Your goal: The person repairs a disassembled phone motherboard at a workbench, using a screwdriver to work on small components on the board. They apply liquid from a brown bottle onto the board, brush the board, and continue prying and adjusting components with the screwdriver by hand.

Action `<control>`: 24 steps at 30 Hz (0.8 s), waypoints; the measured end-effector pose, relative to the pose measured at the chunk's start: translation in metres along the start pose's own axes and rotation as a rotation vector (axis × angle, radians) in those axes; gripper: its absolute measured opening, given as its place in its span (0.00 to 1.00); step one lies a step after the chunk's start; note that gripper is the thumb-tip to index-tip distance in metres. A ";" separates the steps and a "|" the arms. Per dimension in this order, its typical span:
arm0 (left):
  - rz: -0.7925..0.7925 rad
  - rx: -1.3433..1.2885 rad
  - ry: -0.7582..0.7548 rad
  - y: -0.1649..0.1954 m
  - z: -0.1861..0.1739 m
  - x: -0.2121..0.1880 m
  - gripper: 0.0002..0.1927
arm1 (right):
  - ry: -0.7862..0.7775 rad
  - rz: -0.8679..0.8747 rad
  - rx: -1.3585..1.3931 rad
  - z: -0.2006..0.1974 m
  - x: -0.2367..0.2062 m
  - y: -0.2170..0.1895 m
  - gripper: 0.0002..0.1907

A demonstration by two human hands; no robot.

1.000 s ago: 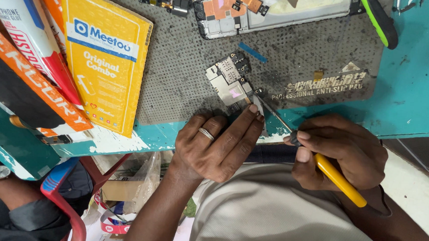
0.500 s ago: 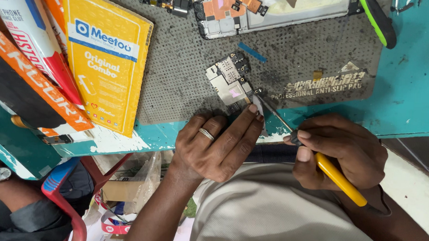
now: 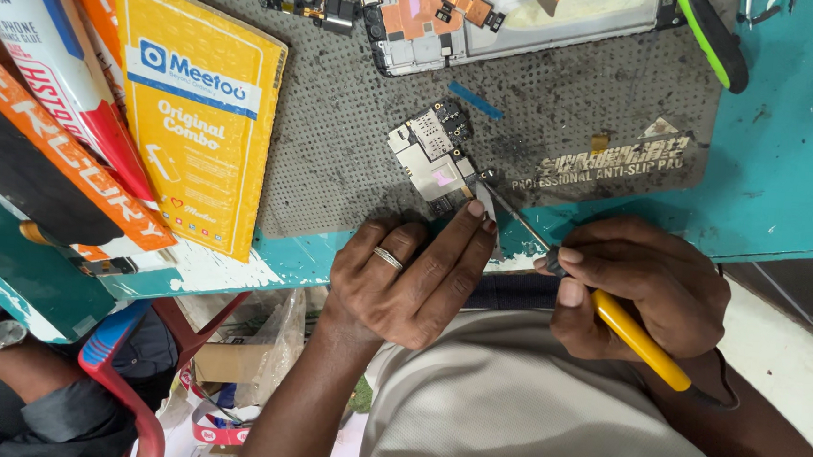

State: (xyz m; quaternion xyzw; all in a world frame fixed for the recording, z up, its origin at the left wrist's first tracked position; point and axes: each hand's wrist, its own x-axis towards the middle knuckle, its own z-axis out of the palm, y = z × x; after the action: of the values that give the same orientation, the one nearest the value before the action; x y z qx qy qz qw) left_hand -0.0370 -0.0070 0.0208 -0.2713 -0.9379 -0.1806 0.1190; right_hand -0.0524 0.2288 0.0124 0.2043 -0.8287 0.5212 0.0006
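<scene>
Nothing had shifted over the last second: on the grey anti-slip mat [image 3: 337,140] the left hand [image 3: 404,275] kept its fingertips pinning the small circuit board [image 3: 434,160], while the right hand [image 3: 643,285], closed around the yellow-handled screwdriver [image 3: 630,336], apparently kept its tip at the board's edge.

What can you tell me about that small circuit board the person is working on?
The small circuit board is an irregular flat piece with silvery metal shields, dark chips and a tiny purple patch. It lies flat and slantwise on the grey dotted mat, near its lower edge. The left hand presses its lower corner with fingertips, while the thin metal tip of the yellow-handled screwdriver in the right hand meets its right edge.
</scene>
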 end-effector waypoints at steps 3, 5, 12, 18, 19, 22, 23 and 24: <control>-0.003 -0.004 0.000 0.000 0.000 0.000 0.09 | 0.012 0.001 -0.004 0.000 -0.001 0.000 0.04; -0.005 -0.009 0.002 0.000 0.001 0.000 0.09 | 0.019 0.000 -0.026 0.000 -0.002 0.001 0.03; -0.014 -0.002 0.007 0.001 0.004 -0.001 0.08 | -0.005 0.003 -0.013 -0.001 -0.002 0.001 0.04; -0.014 -0.019 0.005 0.001 0.003 -0.001 0.08 | 0.006 -0.004 0.005 0.000 -0.001 0.001 0.04; -0.014 -0.021 0.009 0.001 0.003 -0.001 0.08 | 0.007 -0.010 0.000 0.000 -0.001 0.001 0.04; -0.014 -0.027 -0.004 0.000 0.001 -0.001 0.09 | 0.008 -0.020 -0.004 0.001 0.000 0.001 0.04; -0.014 -0.029 -0.013 0.000 0.000 0.000 0.09 | 0.008 -0.022 -0.003 0.001 0.000 0.002 0.04; -0.014 -0.027 -0.013 0.000 0.000 0.000 0.09 | 0.006 -0.022 -0.003 0.001 0.000 0.001 0.04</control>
State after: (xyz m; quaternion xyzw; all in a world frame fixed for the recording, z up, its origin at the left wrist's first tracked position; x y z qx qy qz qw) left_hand -0.0366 -0.0070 0.0211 -0.2677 -0.9379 -0.1922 0.1079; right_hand -0.0532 0.2286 0.0109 0.2119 -0.8271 0.5206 0.0092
